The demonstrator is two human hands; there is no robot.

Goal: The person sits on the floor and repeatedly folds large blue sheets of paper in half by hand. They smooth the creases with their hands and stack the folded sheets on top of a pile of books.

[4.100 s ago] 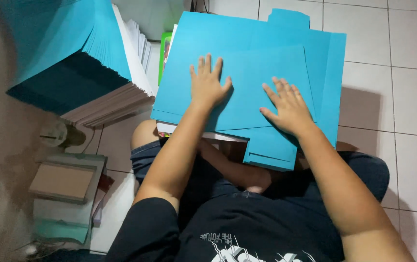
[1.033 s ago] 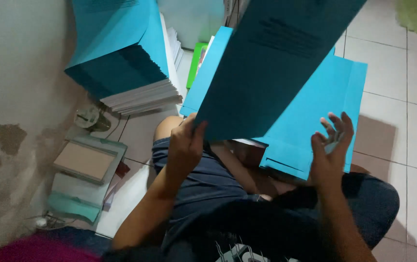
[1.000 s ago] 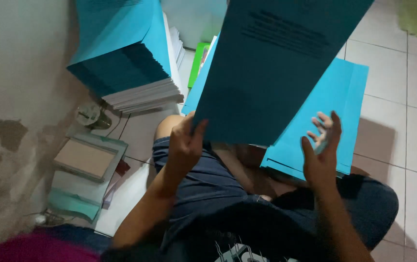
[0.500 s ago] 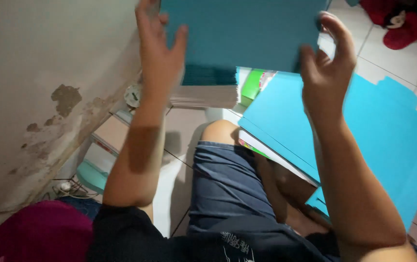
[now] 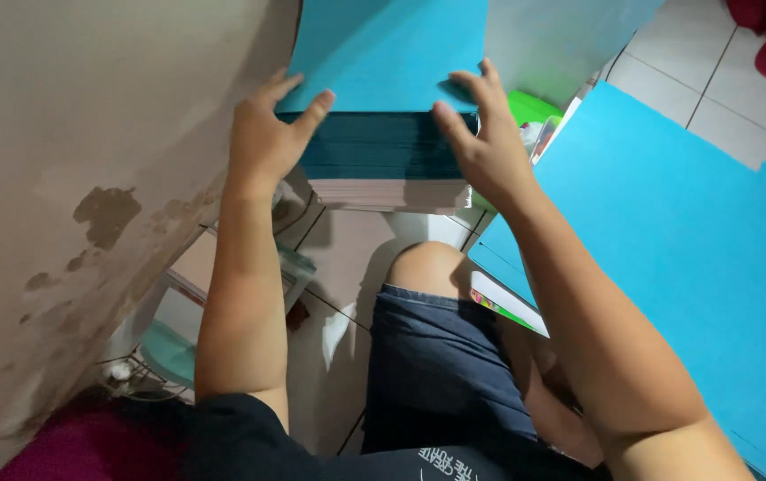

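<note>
STEP: you are squaring the top blue sheet on the far stack | GRIP: left hand and right hand are spread open, pressing the stack's near corners, clasping nothing | NEXT: likely calling for edge alignment.

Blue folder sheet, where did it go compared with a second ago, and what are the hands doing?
The blue card folder sheet went from raised over the lap onto the tall blue stack beside the wall. Left hand and right hand press its front edge. The flat blue folders stayed on the lap.
</note>
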